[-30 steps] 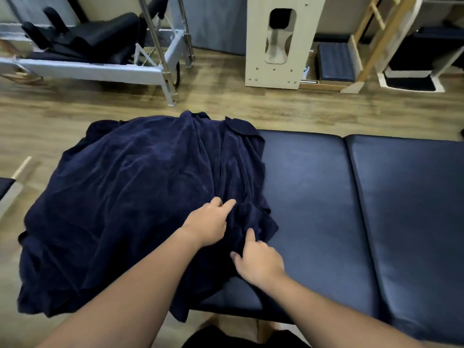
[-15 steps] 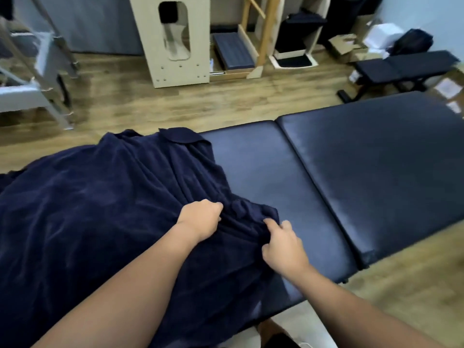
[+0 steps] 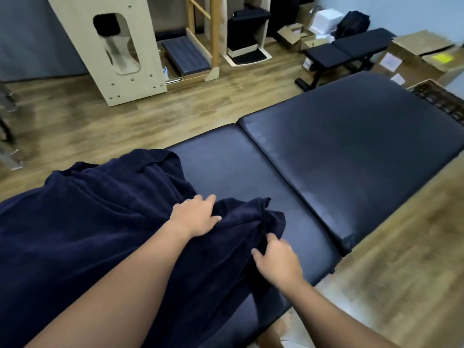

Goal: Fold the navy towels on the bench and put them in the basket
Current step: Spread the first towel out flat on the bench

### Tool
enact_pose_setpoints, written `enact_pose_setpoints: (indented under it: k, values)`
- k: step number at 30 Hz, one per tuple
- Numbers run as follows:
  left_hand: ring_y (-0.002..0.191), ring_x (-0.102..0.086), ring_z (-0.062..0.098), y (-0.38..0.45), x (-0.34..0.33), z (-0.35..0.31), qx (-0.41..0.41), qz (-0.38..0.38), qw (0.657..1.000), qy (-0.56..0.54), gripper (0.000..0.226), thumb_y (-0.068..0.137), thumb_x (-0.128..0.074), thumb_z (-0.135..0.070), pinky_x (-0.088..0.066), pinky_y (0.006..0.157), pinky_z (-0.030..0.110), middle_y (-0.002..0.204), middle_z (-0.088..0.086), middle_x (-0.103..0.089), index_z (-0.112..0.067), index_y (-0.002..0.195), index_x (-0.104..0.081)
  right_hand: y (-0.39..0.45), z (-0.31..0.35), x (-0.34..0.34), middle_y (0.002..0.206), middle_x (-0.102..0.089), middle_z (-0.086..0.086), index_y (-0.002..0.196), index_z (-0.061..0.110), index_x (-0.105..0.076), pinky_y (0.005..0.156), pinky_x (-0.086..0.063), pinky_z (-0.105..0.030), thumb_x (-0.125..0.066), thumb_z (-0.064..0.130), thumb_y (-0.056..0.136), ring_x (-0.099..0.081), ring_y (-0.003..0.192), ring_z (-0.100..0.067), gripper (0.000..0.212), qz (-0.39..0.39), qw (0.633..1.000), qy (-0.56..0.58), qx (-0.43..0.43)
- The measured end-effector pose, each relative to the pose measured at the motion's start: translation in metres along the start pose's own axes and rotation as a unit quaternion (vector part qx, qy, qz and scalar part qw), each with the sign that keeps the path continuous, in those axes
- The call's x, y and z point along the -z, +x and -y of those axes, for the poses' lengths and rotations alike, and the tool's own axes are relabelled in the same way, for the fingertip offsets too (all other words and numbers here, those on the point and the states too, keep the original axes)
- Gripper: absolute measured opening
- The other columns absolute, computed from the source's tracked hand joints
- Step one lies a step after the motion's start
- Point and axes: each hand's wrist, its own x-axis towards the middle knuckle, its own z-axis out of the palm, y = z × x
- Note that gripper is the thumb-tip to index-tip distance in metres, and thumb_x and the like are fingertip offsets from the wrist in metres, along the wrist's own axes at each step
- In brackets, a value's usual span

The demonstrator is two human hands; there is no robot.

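Observation:
A heap of navy towels covers the left part of the dark padded bench and hangs over its near edge. My left hand rests on the heap's right side with its fingers stretched out flat. My right hand pinches a bunched edge of the top towel just to the right of it, near the bench's front edge. A dark woven basket shows at the bench's far right end, partly cut off by the frame.
Wooden floor surrounds the bench. A pale wooden panel and a ladder frame stand behind it. A small black workout bench and cardboard boxes sit at the back right.
My view has swung right, bringing the bench's right end and the basket into sight. My left hand has gone from a clenched grip to flat fingers. My right hand has gathered the towel's edge.

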Motion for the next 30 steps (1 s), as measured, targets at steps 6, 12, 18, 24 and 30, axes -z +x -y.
enact_pose_setpoints:
  k: [6,12,18,24,30]
  values:
    - [0.11,-0.059,0.03,0.018,-0.004,-0.018,0.02,0.058,0.993,0.104,0.021,0.099,-0.056,-0.038,-0.04,0.094,0.05,0.118,0.002,-0.064,-0.024,0.115,-0.054,0.0,0.002,-0.019,0.12,-0.036,-0.006,0.153,0.037,-0.02,0.09,-0.052,-0.039,-0.064,0.036,0.09,-0.057,0.098,-0.031,0.076,0.004,0.999,0.033,0.032]
    - [0.078,-0.059,0.036,0.024,0.01,-0.027,0.035,-0.086,0.994,-0.065,0.01,0.101,-0.049,-0.022,-0.051,0.063,0.043,0.095,0.013,-0.061,-0.018,0.099,-0.039,0.01,0.003,0.006,0.1,-0.061,-0.007,0.093,0.014,-0.052,0.069,-0.043,-0.034,-0.053,0.016,0.087,-0.063,0.092,-0.033,0.007,0.021,0.996,-0.032,0.076]
    - [0.082,-0.057,0.036,0.032,0.036,-0.073,-0.015,-0.203,0.973,-0.107,0.014,0.096,-0.051,-0.015,-0.049,0.066,0.047,0.089,0.001,-0.055,-0.019,0.098,-0.038,0.013,-0.04,0.031,0.085,-0.056,-0.001,0.065,0.018,-0.039,0.06,-0.039,-0.033,-0.049,0.026,0.086,-0.052,0.073,-0.028,0.025,-0.017,0.997,-0.058,0.047]
    - [0.104,-0.059,0.036,0.055,0.065,-0.142,-0.092,-0.241,0.954,-0.154,0.011,0.097,-0.053,-0.015,-0.05,0.083,0.047,0.125,-0.004,-0.062,-0.018,0.106,-0.049,0.026,-0.085,0.074,0.083,-0.061,-0.002,0.075,0.013,-0.07,0.06,-0.046,-0.035,-0.05,0.035,0.084,-0.064,0.079,-0.031,0.031,-0.134,0.988,-0.05,0.052]
    - [0.112,-0.056,0.036,0.09,0.073,-0.204,-0.142,-0.221,0.954,-0.142,0.031,0.088,-0.046,0.002,-0.048,0.084,0.049,0.166,0.003,-0.024,-0.027,0.086,-0.038,0.075,-0.167,0.142,0.09,-0.065,-0.008,0.078,0.009,-0.062,0.064,-0.038,-0.033,-0.047,0.032,0.089,-0.064,0.09,-0.035,0.03,-0.116,0.992,-0.049,-0.012]
